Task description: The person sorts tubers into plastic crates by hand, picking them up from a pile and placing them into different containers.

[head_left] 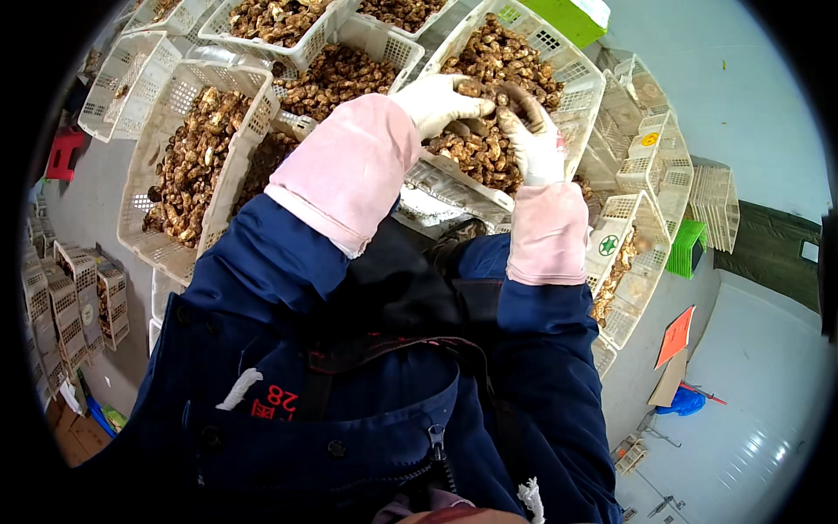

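Observation:
Brown mushrooms (493,163) with pale stems fill a white perforated plastic crate (580,98) in front of me. Both my hands are over this crate, in white gloves with pink sleeve cuffs. My left hand (439,106) comes in from the left, its thumb and fingers closed around a mushroom (470,88). Close beside it on the right, my right hand (533,144) has soiled fingertips curled in toward the thumb, with a mushroom (502,99) between them. The hands nearly meet, so part of what each grips is hard to see.
More mushroom crates stand at the left (259,83) and behind. Stacked white crates (650,162) rise on the right, beside a green crate (687,247). A red stool (63,154) stands on the floor far left. A bright green box (572,19) is at the back.

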Demonstrator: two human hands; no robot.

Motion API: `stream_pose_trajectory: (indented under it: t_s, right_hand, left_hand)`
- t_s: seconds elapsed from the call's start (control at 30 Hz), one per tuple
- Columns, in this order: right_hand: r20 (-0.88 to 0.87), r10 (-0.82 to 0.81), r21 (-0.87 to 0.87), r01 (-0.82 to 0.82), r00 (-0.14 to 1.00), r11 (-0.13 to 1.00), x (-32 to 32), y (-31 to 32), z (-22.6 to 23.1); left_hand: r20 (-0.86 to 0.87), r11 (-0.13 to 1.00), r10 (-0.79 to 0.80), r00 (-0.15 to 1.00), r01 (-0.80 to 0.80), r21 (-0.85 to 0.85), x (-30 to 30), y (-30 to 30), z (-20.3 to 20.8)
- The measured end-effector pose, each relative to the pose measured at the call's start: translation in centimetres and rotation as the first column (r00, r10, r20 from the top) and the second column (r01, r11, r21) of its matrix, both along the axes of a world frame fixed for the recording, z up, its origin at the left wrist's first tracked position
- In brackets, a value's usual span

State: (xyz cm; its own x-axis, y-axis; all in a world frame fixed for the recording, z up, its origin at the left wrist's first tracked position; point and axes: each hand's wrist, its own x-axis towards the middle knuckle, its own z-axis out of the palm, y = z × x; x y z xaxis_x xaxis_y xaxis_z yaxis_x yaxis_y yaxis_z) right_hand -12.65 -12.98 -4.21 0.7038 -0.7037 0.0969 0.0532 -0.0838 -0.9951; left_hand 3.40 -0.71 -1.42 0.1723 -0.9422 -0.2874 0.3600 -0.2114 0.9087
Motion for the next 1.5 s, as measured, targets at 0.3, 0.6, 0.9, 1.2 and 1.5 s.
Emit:
stream_pose_trajectory:
  t_s: [0.3,0.6,0.9,1.2,1.5]
  right_hand:
    - [-0.999,-0.020,-0.042,-0.625,0.042,0.779,1.9,-1.0,-8.2]
    - [-0.999,0.021,0.008,-0.371,0.030,0.929,2.4,-1.6,-7.6]
    - [-0.338,-0.056,-0.082,0.030,0.939,0.996,2.2,1.8,1.8]
    - [-0.441,-0.248,-0.627,-0.098,0.862,0.773,3.1,1.6,2.1]
    - [-0.959,-0.025,-0.213,-0.663,0.281,0.717,3.1,-0.6,-9.1]
  left_hand:
    - [-0.122,0.952,0.261,0.958,-0.276,-0.134,1.7,0.5,-0.9]
    - [-0.189,0.944,0.256,0.948,-0.287,-0.161,2.0,0.2,-0.4]
    - [-0.400,0.968,-0.039,0.916,-0.066,-0.243,0.9,-0.2,-2.4]
    - [-0.063,0.936,0.230,0.971,-0.238,-0.259,1.4,-1.2,-3.1]
    - [-0.026,0.864,0.500,0.865,-0.501,-0.051,2.1,-1.4,-2.7]
